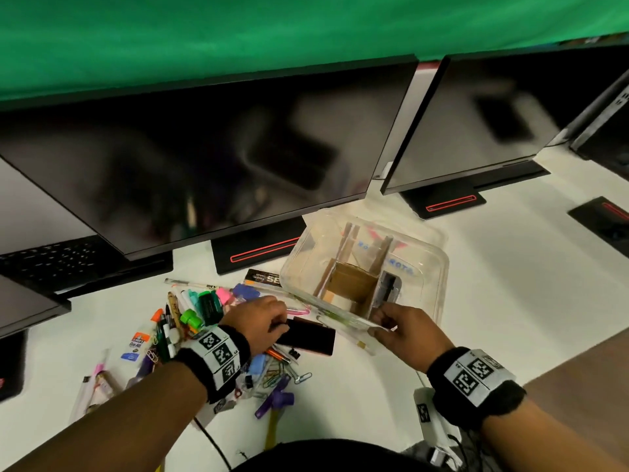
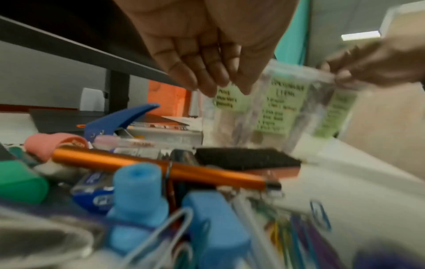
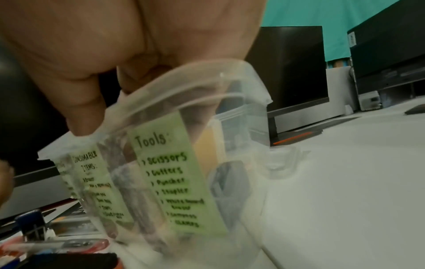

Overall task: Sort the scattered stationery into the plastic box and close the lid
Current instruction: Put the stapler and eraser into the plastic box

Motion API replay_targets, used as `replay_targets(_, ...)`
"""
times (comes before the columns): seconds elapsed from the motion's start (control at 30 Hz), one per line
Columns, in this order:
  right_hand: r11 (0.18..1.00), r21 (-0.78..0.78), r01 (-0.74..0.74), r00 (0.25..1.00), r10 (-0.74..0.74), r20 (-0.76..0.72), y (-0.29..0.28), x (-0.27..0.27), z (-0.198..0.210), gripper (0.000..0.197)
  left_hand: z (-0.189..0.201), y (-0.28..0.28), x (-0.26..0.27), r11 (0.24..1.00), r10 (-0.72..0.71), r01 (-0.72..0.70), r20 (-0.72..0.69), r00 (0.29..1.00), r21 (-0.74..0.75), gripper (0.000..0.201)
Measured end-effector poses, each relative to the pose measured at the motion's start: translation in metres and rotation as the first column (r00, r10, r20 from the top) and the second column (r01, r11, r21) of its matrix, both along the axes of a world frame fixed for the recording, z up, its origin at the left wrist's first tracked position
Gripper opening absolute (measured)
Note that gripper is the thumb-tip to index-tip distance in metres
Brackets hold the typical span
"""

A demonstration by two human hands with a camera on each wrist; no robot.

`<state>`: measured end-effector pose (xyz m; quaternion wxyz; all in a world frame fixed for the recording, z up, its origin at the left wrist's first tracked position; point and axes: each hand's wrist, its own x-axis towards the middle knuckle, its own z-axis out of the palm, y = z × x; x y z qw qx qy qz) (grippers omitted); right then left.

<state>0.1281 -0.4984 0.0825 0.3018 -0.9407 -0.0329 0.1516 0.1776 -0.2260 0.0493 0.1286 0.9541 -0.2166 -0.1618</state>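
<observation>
A clear plastic box (image 1: 439,267) with cardboard dividers stands open on the white desk, with a dark tool (image 1: 388,287) in its right compartment. Green labels (image 3: 161,172) cover its near wall. My right hand (image 1: 381,323) pinches the box's near rim, thumb outside (image 3: 108,109). A black whiteboard eraser (image 1: 309,338) lies just left of the box. My left hand (image 1: 282,323) hovers at its left end with straight fingers (image 2: 207,85), holding nothing. The eraser (image 2: 248,160) lies below those fingers. The scattered stationery (image 1: 190,321) lies under and left of my left wrist.
The pile holds markers, an orange pen (image 2: 161,167), a blue hole punch (image 2: 119,120), a glue stick (image 1: 136,345) and paper clips (image 1: 279,373). Two dark monitors (image 1: 204,158) (image 1: 476,124) stand behind. A keyboard (image 1: 51,264) is at far left. The desk edge runs at lower right.
</observation>
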Motion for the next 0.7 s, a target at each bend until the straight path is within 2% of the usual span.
replay_targets(0.07,1.000,-0.009,0.023,1.000,-0.023,0.004,0.001,-0.001,-0.002,0.022,-0.012,-0.006,-0.001,0.991,-0.090,0.098,-0.092,0.992,0.091,0.038)
replay_targets(0.13,0.999,-0.009,0.038,0.999,-0.038,0.000,0.003,0.000,-0.001,0.021,-0.024,-0.015,0.001,0.977,-0.146,0.160,-0.108,0.983,0.140,0.052)
replay_targets(0.37,0.998,-0.009,0.058,0.998,-0.058,0.028,0.003,0.000,-0.007,0.014,-0.043,-0.033,0.006,0.915,-0.230,0.240,-0.069,0.971,0.324,0.058)
replay_targets(0.47,0.998,-0.012,0.062,0.998,-0.062,0.031,0.001,0.002,-0.010,0.013,-0.035,-0.029,0.006,0.948,-0.217,0.227,-0.070,0.974,0.222,0.056)
replay_targets(0.63,0.999,0.014,0.037,0.999,-0.037,0.036,0.001,0.003,-0.007,0.012,0.004,-0.011,-0.009,0.982,-0.187,0.185,-0.085,0.979,-0.024,0.054)
replay_targets(0.7,0.996,0.081,0.046,0.995,-0.053,0.082,0.003,0.002,0.000,0.020,0.022,-0.005,-0.014,0.982,-0.166,0.156,-0.090,0.982,-0.103,0.055)
